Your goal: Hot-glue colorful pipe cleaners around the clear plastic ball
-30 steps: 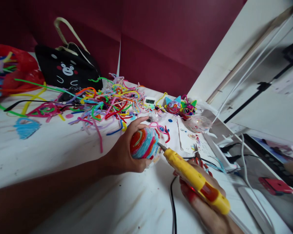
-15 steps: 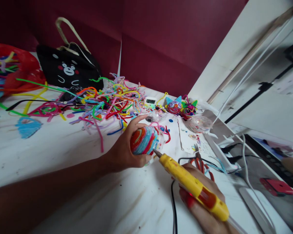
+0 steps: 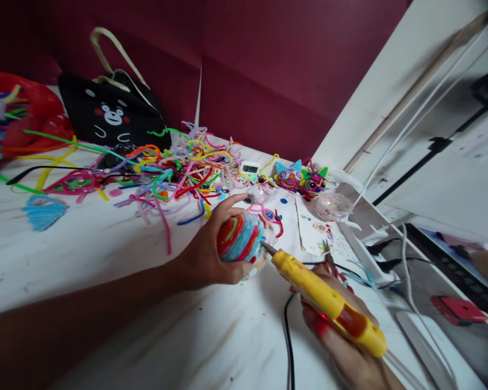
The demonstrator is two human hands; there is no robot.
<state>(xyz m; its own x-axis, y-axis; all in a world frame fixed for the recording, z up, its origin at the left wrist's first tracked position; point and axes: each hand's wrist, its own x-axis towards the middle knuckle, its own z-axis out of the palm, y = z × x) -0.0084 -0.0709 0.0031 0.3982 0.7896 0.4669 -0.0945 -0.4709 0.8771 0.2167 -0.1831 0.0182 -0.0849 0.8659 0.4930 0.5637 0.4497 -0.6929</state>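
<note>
My left hand (image 3: 211, 244) is wrapped round a ball (image 3: 239, 238) covered in bands of orange, blue and pink pipe cleaner; its right side looks clear with coloured specks. My right hand (image 3: 337, 319) grips a yellow hot glue gun (image 3: 329, 303), whose red light glows by the fingers. The nozzle tip is at the ball's right side; whether it touches I cannot tell. A glue stick (image 3: 404, 371) sticks out of the gun's rear end. Behind the ball lie pink and red pipe-cleaner loops (image 3: 270, 214).
A tangled heap of pipe cleaners (image 3: 191, 168) spreads across the back, near a black bag (image 3: 114, 116) and a small digital clock (image 3: 250, 169). Two decorated figures (image 3: 301, 179) and a clear bowl (image 3: 334, 207) stand right of it. Pliers (image 3: 329, 257) and a black cable (image 3: 288, 336) lie near my right hand.
The glue gun's tip has shifted slightly right and up along the ball. My right hand has moved a little right with it, while my left hand keeps its hold.
</note>
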